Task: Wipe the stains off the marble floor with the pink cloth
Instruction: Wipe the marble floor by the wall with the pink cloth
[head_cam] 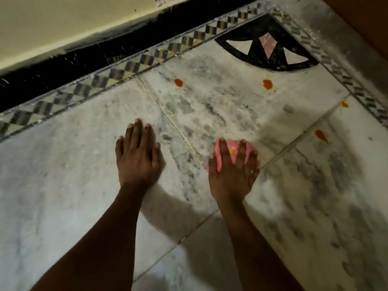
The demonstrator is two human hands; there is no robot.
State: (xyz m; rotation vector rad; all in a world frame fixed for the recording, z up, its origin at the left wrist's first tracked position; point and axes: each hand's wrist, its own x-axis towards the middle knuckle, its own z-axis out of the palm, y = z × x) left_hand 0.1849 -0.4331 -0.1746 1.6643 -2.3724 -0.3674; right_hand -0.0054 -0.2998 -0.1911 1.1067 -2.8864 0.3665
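The pink cloth [227, 153] is pressed flat against the marble floor [63, 196] under the right hand [234, 173], whose fingers are spread over it and curled slightly into the fabric, beside a joint between slabs. An orange smear is seen on the cloth between 2 fingers. The left hand [137, 156] is laid palm down on the bare floor, fingers extended and nothing held. 4 orange stains are visible beyond the hands: 1 [178, 82] ahead, 1 [267, 84] near the black inlay [270, 61], and 2 [321, 135] further right.
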